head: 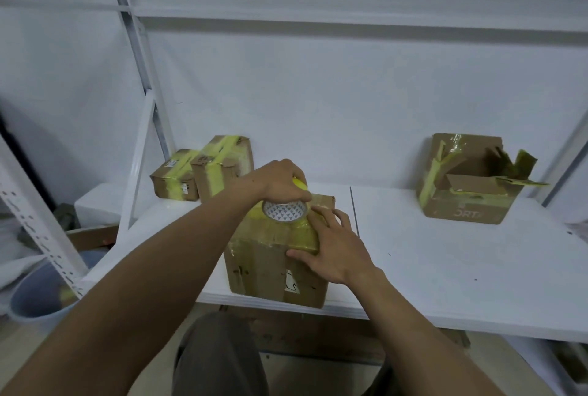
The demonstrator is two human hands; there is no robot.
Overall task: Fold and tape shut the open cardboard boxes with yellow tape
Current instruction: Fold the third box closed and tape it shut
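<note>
A cardboard box [270,271] stands at the front edge of the white shelf, its top flaps down and covered with yellow tape. My left hand [281,182] grips a roll of yellow tape [284,212] on the box's top. My right hand [334,249] lies on the box's right top edge, fingers flat on the tape and thumb on the front face. At the back right an open cardboard box [467,192] has its flaps up, with torn yellow tape hanging from them.
Two taped-shut boxes [203,173] stand together at the back left of the shelf [429,268]. A white upright post [140,153] rises left of them. A blue bucket [41,293] sits on the floor at the lower left. My knee [216,351] is below the shelf edge.
</note>
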